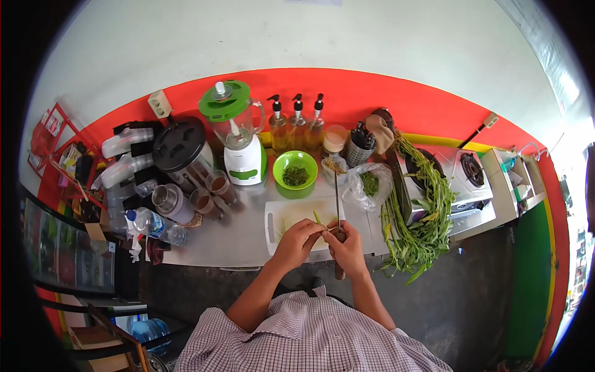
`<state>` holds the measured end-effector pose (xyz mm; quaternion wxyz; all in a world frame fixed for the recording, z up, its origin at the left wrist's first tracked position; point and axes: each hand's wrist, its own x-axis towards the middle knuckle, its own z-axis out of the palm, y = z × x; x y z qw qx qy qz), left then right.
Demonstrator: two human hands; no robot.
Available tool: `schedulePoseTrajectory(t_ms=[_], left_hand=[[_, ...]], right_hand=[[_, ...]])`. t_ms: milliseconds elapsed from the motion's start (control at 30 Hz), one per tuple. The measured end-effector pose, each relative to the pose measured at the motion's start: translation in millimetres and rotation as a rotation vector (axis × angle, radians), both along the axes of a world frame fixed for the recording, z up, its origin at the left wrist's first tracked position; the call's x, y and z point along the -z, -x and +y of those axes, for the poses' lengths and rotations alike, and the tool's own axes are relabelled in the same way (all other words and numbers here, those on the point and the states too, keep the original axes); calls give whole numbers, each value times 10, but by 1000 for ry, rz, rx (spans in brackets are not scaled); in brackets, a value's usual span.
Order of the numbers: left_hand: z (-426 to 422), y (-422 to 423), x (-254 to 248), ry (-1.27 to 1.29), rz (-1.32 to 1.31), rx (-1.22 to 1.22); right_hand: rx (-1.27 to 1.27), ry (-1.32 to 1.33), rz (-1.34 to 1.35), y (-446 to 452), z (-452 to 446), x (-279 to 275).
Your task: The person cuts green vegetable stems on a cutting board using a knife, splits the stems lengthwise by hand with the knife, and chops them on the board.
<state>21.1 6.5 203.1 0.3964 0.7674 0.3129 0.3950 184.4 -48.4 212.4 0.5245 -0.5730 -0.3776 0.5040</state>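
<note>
My right hand (pixel 347 249) is closed around a knife (pixel 338 201), its blade pointing away from me and its brown handle showing below the fist. Just left of it, my left hand (pixel 300 242) pinches a thin green stem (pixel 317 217). The fingertips of both hands meet above the front of a white cutting board (pixel 270 224), and pale green bits lie on the board. Behind it stands a green bowl (pixel 312 183) with chopped greens (pixel 295 175). A clear plastic bag (pixel 353 192) of cut greens sits to the right, beside a large bunch of leafy stems (pixel 427 211).
Further right is a gas stove (pixel 469 186), partly covered by the leafy bunch. A blender (pixel 238 142), pump bottles (pixel 297 127) and a utensil holder (pixel 359 150) line the back. Brown-filled glasses (pixel 206 203), a flask (pixel 173 201) and a plastic water bottle (pixel 152 224) crowd the left.
</note>
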Motion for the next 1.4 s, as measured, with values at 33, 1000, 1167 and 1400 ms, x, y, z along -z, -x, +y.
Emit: schedulePoseTrajectory(t_ms=[33,1000,1167,1400], left_hand=[[6,65,-45,-3,-1,-10],[-158,830,-361,692,-687,-273],[-194,903,-491,723,-836,-233],[-230,967,-661,748,-992,-167]], right_hand=[[-19,-17,-20,49,23,-32],[-266,-179,-337,745,5,-543],[-447,-302,-392,807,-46,-534],[-465,-426,-375,858,-46,-542]])
